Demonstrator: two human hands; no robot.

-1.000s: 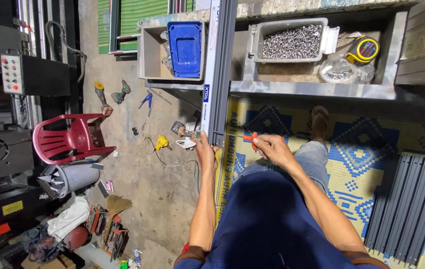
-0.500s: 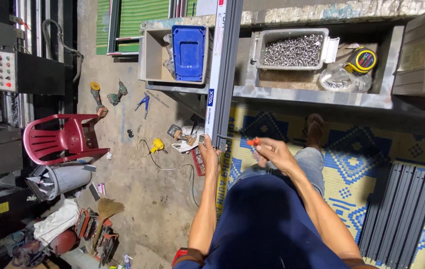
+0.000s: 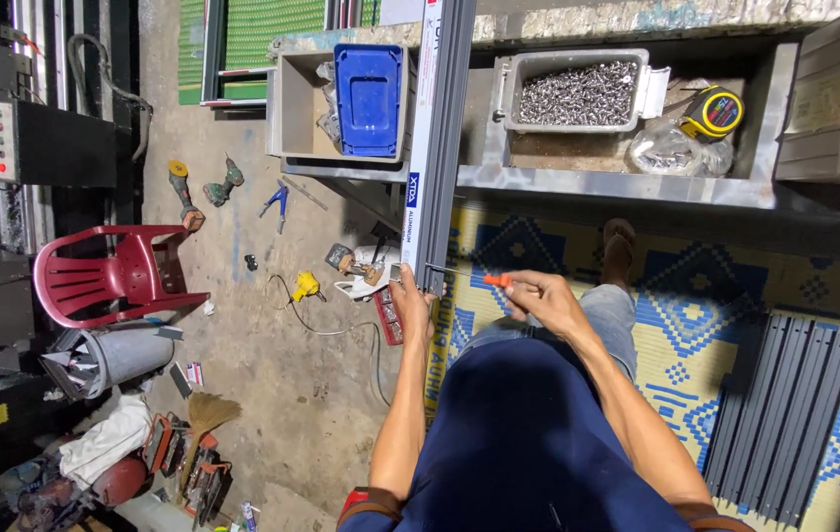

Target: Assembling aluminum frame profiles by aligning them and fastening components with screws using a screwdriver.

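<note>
A long grey aluminium profile [image 3: 436,128] runs away from me across a metal bench. My left hand [image 3: 408,299] grips its near end from the left side. My right hand [image 3: 544,299] holds an orange-handled screwdriver [image 3: 484,279] whose thin shaft points left at the profile's end. I sit in dark blue clothes on a yellow and blue patterned mat [image 3: 696,296], with one foot [image 3: 620,249] stretched forward.
On the bench stand a grey tray of screws [image 3: 577,92], a yellow tape measure [image 3: 713,111], a plastic bag and a blue bin [image 3: 369,85]. Dark profiles [image 3: 784,414] lie on the mat at right. A red plastic chair [image 3: 109,278] and scattered tools sit on the concrete floor at left.
The view has shifted a little, so the bench sits higher in the picture. My right hand has brought the screwdriver tip left to the profile's end; my left hand stays on the profile.
</note>
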